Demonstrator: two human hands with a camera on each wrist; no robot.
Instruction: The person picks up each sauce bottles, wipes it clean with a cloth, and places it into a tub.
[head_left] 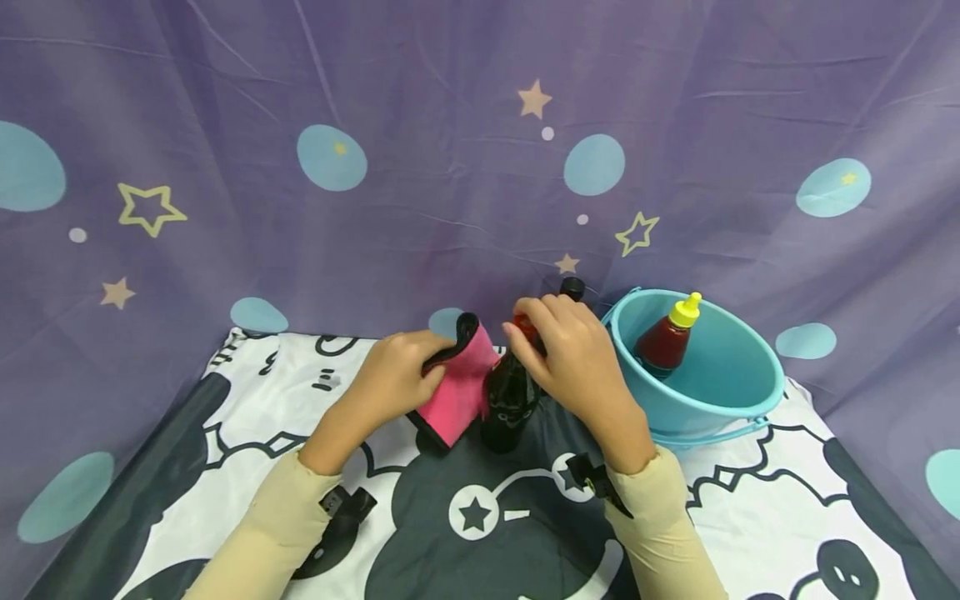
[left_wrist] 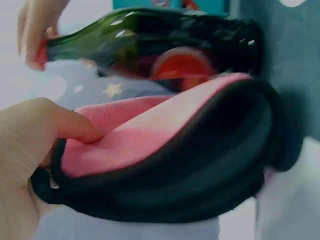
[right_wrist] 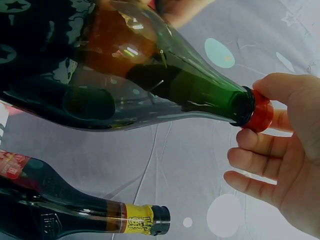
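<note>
My left hand (head_left: 397, 375) pinches a pink cloth (head_left: 461, 383) with a black border. In the left wrist view, the cloth (left_wrist: 150, 130) hangs folded over, its dark side facing the camera, close beside a dark green glass bottle (left_wrist: 150, 45). That bottle (head_left: 508, 404) stands on the printed cover in the head view, slightly tilted. My right hand (head_left: 573, 358) grips it at the top. Up close in the right wrist view, thumb and fingers pinch the red cap (right_wrist: 261, 111), while the other fingers are loosely bent below it.
A second dark bottle (right_wrist: 135, 217) with a yellow neck band and black cap (head_left: 572, 288) stands behind my right hand. To the right sits a light blue bucket (head_left: 720, 396) holding a dark red squeeze bottle (head_left: 666, 337) with a yellow nozzle. A purple curtain (head_left: 450, 167) hangs behind.
</note>
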